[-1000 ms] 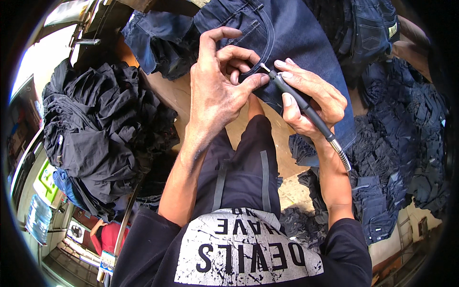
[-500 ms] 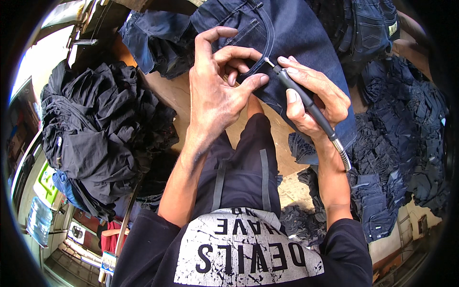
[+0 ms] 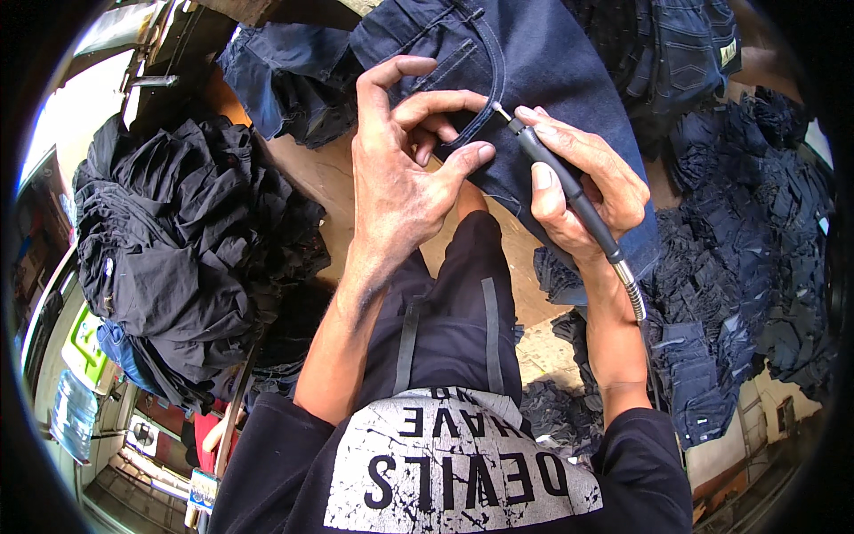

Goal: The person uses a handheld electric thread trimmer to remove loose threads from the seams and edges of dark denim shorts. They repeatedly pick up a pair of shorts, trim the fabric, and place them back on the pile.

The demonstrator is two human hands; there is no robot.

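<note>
A dark blue pair of jeans [image 3: 569, 53] lies spread before me, with a stitched, curved band along its edge. My left hand [image 3: 405, 169] holds that edge: the index finger reaches along the band, lower fingers curl at the fabric, and the thumb stands a little apart. In my right hand [image 3: 592, 178] is a slim black rotary tool handpiece [image 3: 569, 182], held like a pen. Its thin metal tip touches or nearly touches the band beside my left index fingertip. A springy metal sleeve and cable run from its rear end along my right forearm.
Dark crumpled garments are heaped in a tall pile [image 3: 178, 249] at left. More dark blue jeans [image 3: 676, 53] lie at the far right, above stacked folded garments [image 3: 703, 294]. A green plastic item [image 3: 84, 347] and another person's red clothing [image 3: 206, 436] show at lower left.
The jeans and both hands have shifted very slightly left. The handpiece tip stays at the stitched band, and both grips look the same. At lower left, the other person's arm has moved.
</note>
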